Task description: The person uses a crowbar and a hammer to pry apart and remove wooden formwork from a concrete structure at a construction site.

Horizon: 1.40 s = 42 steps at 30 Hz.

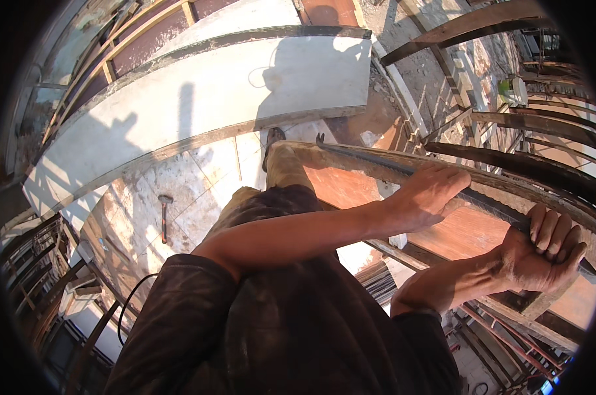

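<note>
My left hand point(433, 195) is closed around a long dark crowbar point(370, 159), its small forked tip showing at the far end. Farther along the same bar, at the right, my right hand point(541, 250) grips it with curled fingers. The crowbar lies along a weathered wooden beam point(502, 183), close against it; exact contact is unclear. Reddish-brown panels point(466, 238) show below the beam, within a wooden frame. My left forearm reaches across my body to the right.
A claw-type hammer point(164, 217) lies on the dusty tiled floor point(206, 168) at left. A long white panel point(212, 89) with dark edges stretches across the front. Several timber pieces point(541, 158) crowd the right side. A black cable point(128, 299) loops beside me.
</note>
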Available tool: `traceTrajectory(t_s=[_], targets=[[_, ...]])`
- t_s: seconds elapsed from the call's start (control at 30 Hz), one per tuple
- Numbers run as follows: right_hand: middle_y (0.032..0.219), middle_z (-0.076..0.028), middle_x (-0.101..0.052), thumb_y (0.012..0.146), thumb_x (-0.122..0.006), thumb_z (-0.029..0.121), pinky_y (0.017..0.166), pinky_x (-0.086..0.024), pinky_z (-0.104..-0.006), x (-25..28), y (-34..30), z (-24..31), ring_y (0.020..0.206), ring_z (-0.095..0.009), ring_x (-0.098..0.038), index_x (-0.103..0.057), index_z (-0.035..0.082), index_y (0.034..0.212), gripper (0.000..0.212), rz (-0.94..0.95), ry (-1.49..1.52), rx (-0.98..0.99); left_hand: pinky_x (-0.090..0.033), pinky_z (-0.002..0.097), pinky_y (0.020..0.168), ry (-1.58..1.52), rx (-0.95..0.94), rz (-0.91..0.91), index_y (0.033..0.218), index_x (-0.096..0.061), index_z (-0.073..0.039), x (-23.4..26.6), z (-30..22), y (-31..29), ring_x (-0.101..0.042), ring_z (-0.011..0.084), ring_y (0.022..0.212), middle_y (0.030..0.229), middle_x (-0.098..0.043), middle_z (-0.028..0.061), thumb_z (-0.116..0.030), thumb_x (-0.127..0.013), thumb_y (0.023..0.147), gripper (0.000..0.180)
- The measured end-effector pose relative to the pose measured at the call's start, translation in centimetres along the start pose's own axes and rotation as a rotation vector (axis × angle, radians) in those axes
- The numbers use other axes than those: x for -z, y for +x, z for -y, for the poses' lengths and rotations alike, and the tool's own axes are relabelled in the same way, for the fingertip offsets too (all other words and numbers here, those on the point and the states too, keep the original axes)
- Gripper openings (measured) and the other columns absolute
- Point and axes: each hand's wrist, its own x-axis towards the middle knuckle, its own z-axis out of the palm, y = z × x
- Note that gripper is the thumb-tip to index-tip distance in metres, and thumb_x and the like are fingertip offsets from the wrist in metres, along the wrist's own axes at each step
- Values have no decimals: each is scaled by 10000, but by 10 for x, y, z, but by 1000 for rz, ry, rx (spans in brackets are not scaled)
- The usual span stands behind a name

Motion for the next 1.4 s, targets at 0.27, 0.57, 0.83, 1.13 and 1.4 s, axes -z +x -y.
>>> traceTrajectory(t_s=[0.27, 0.57, 0.83, 1.13, 1.4], targets=[[560, 36, -308, 980, -562, 262, 482, -235, -271, -2, -34, 10, 457, -86, -240, -339, 176, 634, 420, -60, 12, 83, -422, 472, 942, -16, 27, 150, 1088, -500, 3, 7, -11, -22, -557, 366, 1046, 1042, -574, 185, -161, -671, 866, 324], [469, 33, -253, 1014, -484, 325, 465, -218, -284, 27, -214, 7, 419, -103, -209, -310, 190, 564, 501, -377, -91, 104, -384, 440, 974, 110, 52, 359, 1060, -553, -72, -39, 20, -138, -547, 291, 1007, 1021, -572, 91, -94, -721, 802, 309], [475, 39, -221, 1009, -490, 344, 463, -218, -276, 23, -153, 29, 424, -97, -199, -294, 187, 554, 520, -375, -20, 106, -385, 455, 1022, -7, -43, 239, 1127, -548, -100, -21, 6, -103, -535, 294, 1114, 1074, -539, 96, -143, -719, 839, 337], [488, 12, -208, 934, -543, 268, 497, -206, -302, -49, 5, -7, 456, -117, -153, -258, 196, 537, 494, -146, -182, -88, -278, 523, 1143, 484, 433, 92, 1544, -254, -159, 64, 86, -159, -328, 384, 1398, 1476, -330, 199, -299, -795, 792, 937], [472, 6, -384, 985, -598, 392, 376, -338, -303, -130, 78, -74, 377, -125, -364, -399, 171, 553, 525, 330, -339, -151, -392, 519, 1078, 210, 727, 7, 1544, -243, -134, 60, 107, -178, -375, 451, 1374, 1522, -266, 226, -247, -793, 784, 944]])
